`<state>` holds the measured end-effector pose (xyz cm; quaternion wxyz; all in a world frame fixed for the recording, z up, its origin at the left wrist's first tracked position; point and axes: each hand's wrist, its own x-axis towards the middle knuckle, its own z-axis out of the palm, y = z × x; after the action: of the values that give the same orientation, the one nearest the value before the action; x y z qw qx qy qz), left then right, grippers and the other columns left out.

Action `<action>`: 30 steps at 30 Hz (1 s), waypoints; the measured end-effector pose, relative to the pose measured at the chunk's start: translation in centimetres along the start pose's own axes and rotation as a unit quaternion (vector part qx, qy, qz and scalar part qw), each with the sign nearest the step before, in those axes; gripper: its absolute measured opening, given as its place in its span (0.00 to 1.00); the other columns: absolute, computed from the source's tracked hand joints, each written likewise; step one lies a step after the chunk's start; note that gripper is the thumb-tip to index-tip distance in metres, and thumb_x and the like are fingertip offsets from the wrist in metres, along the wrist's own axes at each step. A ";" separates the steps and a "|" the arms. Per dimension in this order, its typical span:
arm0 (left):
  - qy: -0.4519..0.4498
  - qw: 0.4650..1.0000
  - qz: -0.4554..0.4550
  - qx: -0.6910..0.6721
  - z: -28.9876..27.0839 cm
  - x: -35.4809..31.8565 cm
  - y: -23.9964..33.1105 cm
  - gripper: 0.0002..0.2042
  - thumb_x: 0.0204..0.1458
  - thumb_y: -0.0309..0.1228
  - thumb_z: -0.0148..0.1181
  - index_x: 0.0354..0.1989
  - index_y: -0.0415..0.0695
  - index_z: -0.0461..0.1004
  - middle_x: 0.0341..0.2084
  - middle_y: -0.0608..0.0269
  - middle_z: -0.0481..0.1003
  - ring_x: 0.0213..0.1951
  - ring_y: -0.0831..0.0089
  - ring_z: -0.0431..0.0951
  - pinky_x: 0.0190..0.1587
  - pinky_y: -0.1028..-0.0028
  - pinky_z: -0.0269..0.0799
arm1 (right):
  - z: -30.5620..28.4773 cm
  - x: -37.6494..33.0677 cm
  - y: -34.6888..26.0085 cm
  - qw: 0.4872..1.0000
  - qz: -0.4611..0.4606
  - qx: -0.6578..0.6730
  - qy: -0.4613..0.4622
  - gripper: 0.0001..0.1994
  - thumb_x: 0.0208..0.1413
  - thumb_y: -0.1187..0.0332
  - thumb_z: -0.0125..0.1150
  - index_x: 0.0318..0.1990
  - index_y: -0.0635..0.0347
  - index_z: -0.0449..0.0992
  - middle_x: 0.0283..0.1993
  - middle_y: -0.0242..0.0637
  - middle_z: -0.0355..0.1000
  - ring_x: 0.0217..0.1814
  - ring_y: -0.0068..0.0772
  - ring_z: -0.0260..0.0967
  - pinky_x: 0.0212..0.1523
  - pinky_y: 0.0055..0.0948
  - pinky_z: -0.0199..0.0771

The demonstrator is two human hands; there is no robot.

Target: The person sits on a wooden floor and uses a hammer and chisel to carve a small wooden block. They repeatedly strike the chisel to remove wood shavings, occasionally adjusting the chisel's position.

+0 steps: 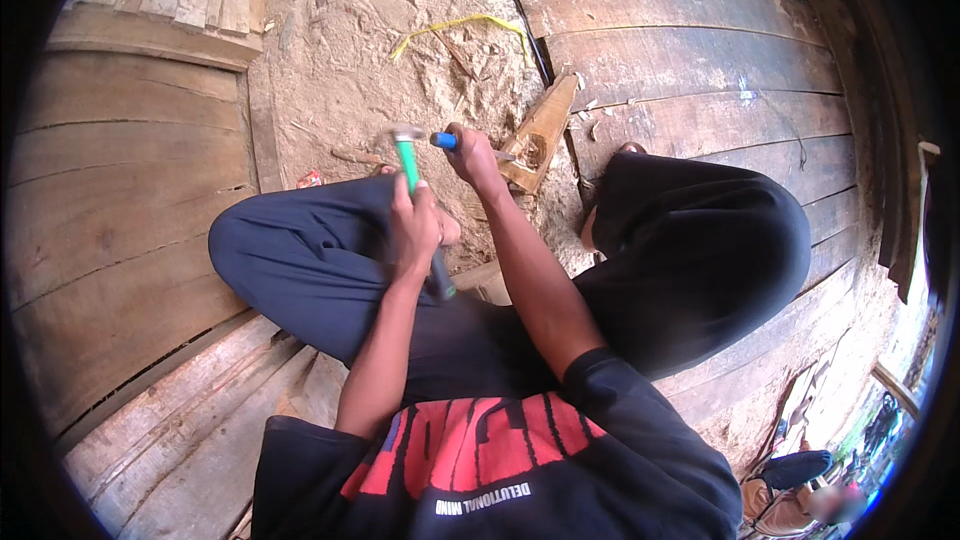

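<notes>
Gripping tight — left hand (413, 230) around green-handled hammer (409, 162), right hand (472, 155) around blue-handled chisel (447, 141) — at wood block (542, 130).

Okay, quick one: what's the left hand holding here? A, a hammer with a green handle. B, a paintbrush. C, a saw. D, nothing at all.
A: the left hand is wrapped around a hammer with a green handle, its metal head raised near the blue-handled chisel that the right hand holds.

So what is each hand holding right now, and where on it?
Left hand grips the green hammer low on its handle. Right hand holds the blue-handled chisel around its handle, against the wood piece.
</notes>
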<state>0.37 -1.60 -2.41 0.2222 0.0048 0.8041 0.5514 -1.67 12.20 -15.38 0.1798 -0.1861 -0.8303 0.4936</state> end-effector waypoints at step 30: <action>0.053 0.955 -0.012 0.290 2.8 8.1 2.6 0.32 0.48 0.53 0.65 0.47 0.33 0.69 0.35 0.44 0.78 0.40 0.48 0.79 0.45 0.55 0.72 | -0.9 -3.0 2.7 0.987 0.056 -0.145 0.037 0.11 0.44 0.68 0.66 0.38 0.53 0.78 0.40 0.40 0.71 0.47 0.47 0.68 0.45 0.48 0.66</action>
<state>-6.50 3.97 -3.80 0.1749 0.0301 0.9400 0.2913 1.68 12.56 -17.70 0.1539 -0.2750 -0.8738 0.3704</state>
